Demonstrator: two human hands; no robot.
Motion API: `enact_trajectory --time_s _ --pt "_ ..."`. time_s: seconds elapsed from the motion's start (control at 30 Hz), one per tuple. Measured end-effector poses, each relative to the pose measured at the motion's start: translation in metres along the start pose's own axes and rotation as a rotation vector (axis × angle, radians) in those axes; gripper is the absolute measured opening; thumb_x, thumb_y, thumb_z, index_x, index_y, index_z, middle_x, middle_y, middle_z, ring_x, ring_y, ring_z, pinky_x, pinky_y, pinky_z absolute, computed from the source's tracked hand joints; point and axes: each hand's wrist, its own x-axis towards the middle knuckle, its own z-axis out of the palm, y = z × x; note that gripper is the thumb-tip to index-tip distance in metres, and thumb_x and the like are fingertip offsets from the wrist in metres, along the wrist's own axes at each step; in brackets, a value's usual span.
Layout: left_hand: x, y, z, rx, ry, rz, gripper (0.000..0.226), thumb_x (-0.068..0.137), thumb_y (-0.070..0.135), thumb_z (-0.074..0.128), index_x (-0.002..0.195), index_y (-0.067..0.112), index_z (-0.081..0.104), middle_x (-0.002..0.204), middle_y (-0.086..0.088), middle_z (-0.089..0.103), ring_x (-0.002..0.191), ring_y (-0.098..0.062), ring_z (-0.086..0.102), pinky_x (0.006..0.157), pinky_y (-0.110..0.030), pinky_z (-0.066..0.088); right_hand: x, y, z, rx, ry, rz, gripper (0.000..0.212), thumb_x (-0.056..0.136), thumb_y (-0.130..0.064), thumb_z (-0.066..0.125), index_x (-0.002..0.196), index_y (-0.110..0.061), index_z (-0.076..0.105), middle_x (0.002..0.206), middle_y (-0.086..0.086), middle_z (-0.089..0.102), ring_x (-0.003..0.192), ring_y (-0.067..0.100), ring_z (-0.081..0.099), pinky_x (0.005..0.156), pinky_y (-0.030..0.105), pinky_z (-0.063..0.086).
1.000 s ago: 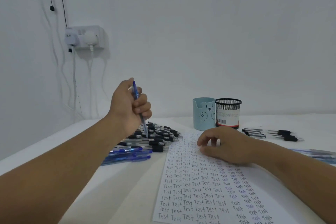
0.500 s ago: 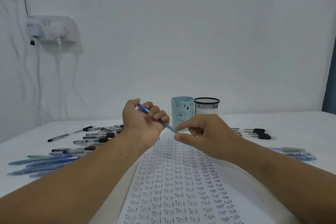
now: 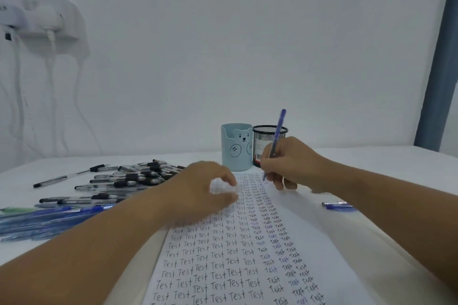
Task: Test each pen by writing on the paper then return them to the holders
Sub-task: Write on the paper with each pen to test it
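A: Start at the far left — what's there?

B: A socket (image 3: pixel 37 17) on the wall with white cables hanging down. Below it, on the table (image 3: pixel 371 161), a big spread of pens: blue pens (image 3: pixel 44 218) nearest the left edge, and a pile of black pens (image 3: pixel 128 178) behind them, reaching toward the middle.

A: And the left hand?

B: The left hand (image 3: pixel 198 195) sits over the left part of the paper (image 3: pixel 235 255), blurred. Its fingers (image 3: pixel 225 173) are loosely curved with a gap to the thumb, and nothing is between them. I cannot tell whether the fingertips touch the sheet.

A: What's on the paper?

B: Rows of the word "Test", in columns, running from the near edge up to the holders.

A: The holders?

B: Two, side by side at the far end of the paper — a pale blue cup (image 3: pixel 234 147) with a bear face, and just right of it a black mesh cup (image 3: pixel 262 143). No pens show above either rim.

A: Now the right hand.

B: The right hand (image 3: pixel 290 163) grips a blue pen (image 3: pixel 277 136) in a writing hold. The barrel passes between thumb and forefinger, fingers curled tight round its lower part; the cap end sticks up above the knuckles, tilted right, in front of the mesh cup. The tip points down at the top of the right-hand column, at or just above the sheet.

A: Anything further right?

B: One blue pen (image 3: pixel 338 205) lying alone on the table just past the right forearm, and a grey-blue curtain (image 3: pixel 438 57) at the edge
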Motion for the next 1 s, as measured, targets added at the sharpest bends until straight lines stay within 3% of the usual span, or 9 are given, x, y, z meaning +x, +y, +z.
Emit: enact_trajectory --time_s 0.1,0.17,0.4,0.53,0.67,0.87,1.0 --pt "0.000 0.002 0.000 0.050 -0.087 -0.026 0.032 0.087 0.060 0.067 0.113 0.043 0.064 0.128 0.028 0.052 0.123 0.003 0.045 0.104 -0.024 0.034 0.002 0.015 0.010 0.305 0.080 0.091 0.022 0.084 -0.003 0.070 0.069 -0.007 0.055 0.058 0.013 0.057 0.043 0.020 0.047 0.042 0.023 0.034" --pt "0.002 0.002 -0.001 0.079 -0.098 -0.031 0.034 0.086 0.060 0.067 0.115 0.043 0.064 0.129 0.026 0.053 0.124 0.001 0.046 0.107 -0.024 0.035 0.002 0.021 0.015 0.345 0.124 0.130 0.027 0.086 -0.007 0.074 0.070 -0.008 0.051 0.056 0.010 0.053 0.042 0.018 0.043 0.040 0.022 0.033" --pt "0.002 -0.001 0.000 0.088 -0.092 -0.039 0.035 0.083 0.063 0.068 0.113 0.045 0.064 0.128 0.027 0.053 0.124 0.003 0.046 0.109 -0.026 0.036 0.006 0.027 0.013 0.200 0.083 0.117 0.031 0.086 -0.035 0.078 0.076 -0.010 0.065 0.062 0.007 0.066 0.044 0.014 0.050 0.041 0.023 0.041" --pt "0.002 -0.001 0.002 0.106 -0.079 -0.031 0.034 0.085 0.062 0.067 0.114 0.044 0.064 0.129 0.026 0.053 0.124 0.001 0.047 0.108 -0.025 0.036 0.014 0.032 0.012 0.137 0.089 0.110 0.030 0.084 -0.028 0.081 0.075 -0.010 0.059 0.066 0.011 0.070 0.046 0.016 0.051 0.044 0.025 0.040" --pt "0.003 -0.003 0.002 0.080 -0.086 -0.048 0.033 0.083 0.063 0.068 0.112 0.046 0.064 0.131 0.026 0.053 0.125 0.000 0.047 0.109 -0.027 0.035 0.020 0.037 0.015 -0.058 0.153 0.050 0.040 0.082 -0.033 0.080 0.063 -0.016 0.050 0.052 -0.001 0.062 0.046 0.008 0.048 0.052 0.022 0.042" --pt "0.004 -0.006 0.002 0.054 -0.087 -0.055 0.033 0.081 0.065 0.068 0.108 0.048 0.064 0.131 0.028 0.052 0.127 0.001 0.045 0.111 -0.028 0.034 0.024 0.043 0.015 -0.072 0.139 0.064 0.033 0.082 -0.017 0.074 0.057 -0.017 0.051 0.052 0.001 0.064 0.058 0.019 0.054 0.061 0.034 0.046" --pt "0.003 -0.007 0.001 0.049 -0.100 -0.053 0.034 0.081 0.066 0.067 0.110 0.050 0.064 0.133 0.029 0.051 0.127 0.001 0.046 0.112 -0.029 0.035 0.023 0.042 0.016 -0.112 0.119 0.069 0.028 0.081 -0.015 0.071 0.059 -0.015 0.054 0.052 -0.001 0.064 0.056 0.014 0.052 0.061 0.029 0.046"
